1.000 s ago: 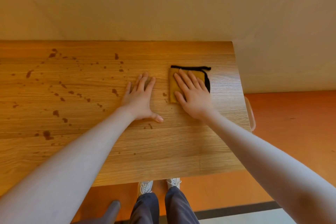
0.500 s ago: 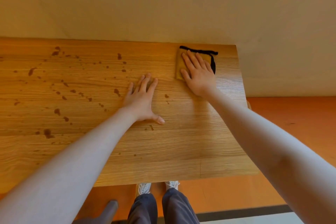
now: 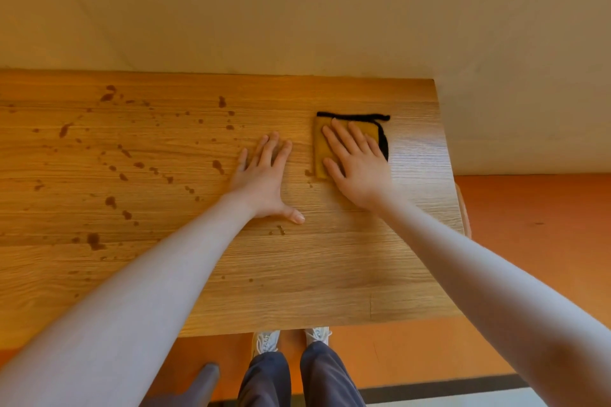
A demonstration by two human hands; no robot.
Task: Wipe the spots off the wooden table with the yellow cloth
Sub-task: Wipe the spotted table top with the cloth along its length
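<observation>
The wooden table [image 3: 330, 274] fills the middle of the head view. Dark brown spots [image 3: 112, 201] are scattered over its left and middle part. A folded yellow cloth [image 3: 322, 145] with a black edge lies near the table's right end. My right hand [image 3: 355, 165] presses flat on the cloth, fingers spread, covering most of it. My left hand [image 3: 264, 178] lies flat on the bare wood just left of the cloth, fingers apart, holding nothing. A small spot sits between the two hands.
A pale wall [image 3: 297, 10] runs along the table's far edge. Orange floor [image 3: 535, 225] lies beyond the right end and below the near edge. My legs and white shoes [image 3: 264, 340] stand at the near edge. A grey object [image 3: 201, 380] shows at the bottom.
My right hand slid the cloth from mid-table toward the far edge, then back toward me to about where it started. My left hand stayed flat in place.
</observation>
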